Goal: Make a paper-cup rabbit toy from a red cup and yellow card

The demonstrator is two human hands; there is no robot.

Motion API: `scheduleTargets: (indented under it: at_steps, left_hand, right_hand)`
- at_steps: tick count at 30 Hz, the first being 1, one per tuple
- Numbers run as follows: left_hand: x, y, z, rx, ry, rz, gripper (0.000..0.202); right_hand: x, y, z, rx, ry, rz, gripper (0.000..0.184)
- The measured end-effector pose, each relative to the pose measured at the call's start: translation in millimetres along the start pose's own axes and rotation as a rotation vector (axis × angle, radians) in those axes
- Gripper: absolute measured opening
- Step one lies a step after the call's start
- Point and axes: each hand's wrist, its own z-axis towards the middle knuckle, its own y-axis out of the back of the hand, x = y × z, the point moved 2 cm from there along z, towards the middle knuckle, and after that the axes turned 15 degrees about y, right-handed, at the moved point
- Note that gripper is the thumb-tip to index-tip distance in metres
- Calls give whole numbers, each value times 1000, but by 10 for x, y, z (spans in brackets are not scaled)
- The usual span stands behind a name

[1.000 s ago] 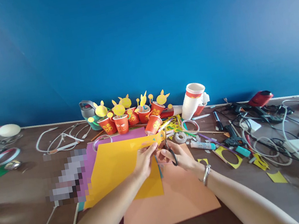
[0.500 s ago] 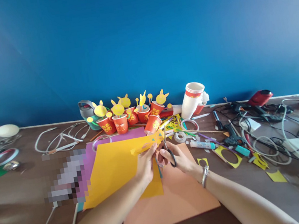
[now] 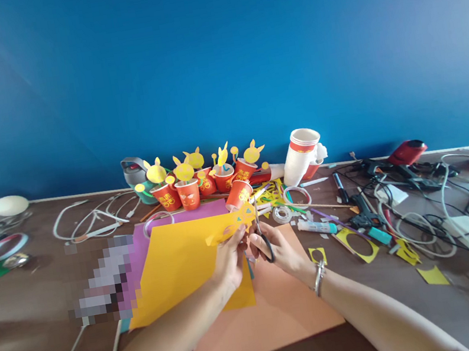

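Note:
Between the fingers of my left hand (image 3: 231, 260) is a yellow paper cutout (image 3: 221, 234) with small holes and bluish spots. My right hand (image 3: 276, 246) grips a pair of scissors (image 3: 266, 245) with black handles, its blades pointing up beside the cutout's right edge. Whether the blades touch the paper I cannot tell. Beneath both hands lie a yellow-orange sheet (image 3: 187, 267) and a peach sheet (image 3: 265, 332). Just beyond them a red paper cup (image 3: 238, 195) leans over, in front of several red cups (image 3: 188, 195) topped with yellow rabbit-eared paper figures.
A stack of white paper cups (image 3: 301, 158) leans near the blue wall. Right of the sheets are a glue tube (image 3: 316, 227), a tape roll (image 3: 283, 214), yellow scraps (image 3: 433, 276), a glue gun (image 3: 364, 211) and tangled cables. White cable (image 3: 89, 221) coils at left, above a pixelated object.
The right hand and scissors have shifted slightly left, and the blades stand closer to the cutout's edge. The left hand has barely moved.

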Motion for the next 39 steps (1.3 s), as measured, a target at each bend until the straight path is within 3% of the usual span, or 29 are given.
scheduleTargets:
  at_steps: [10,18,39]
  left_hand:
    - [-17,-42,-29,13,58,-15,31]
    - [11,62,48,-74,17,-94,26]
    - [-49,49,53,-119,14,-130,26]
  right_hand:
    - [-63,4,-23,-38,13,-18,32]
    - [-97,-1,-23,-64,-18,39,31]
    - [-149,16,-30,-85,-44,62,30]
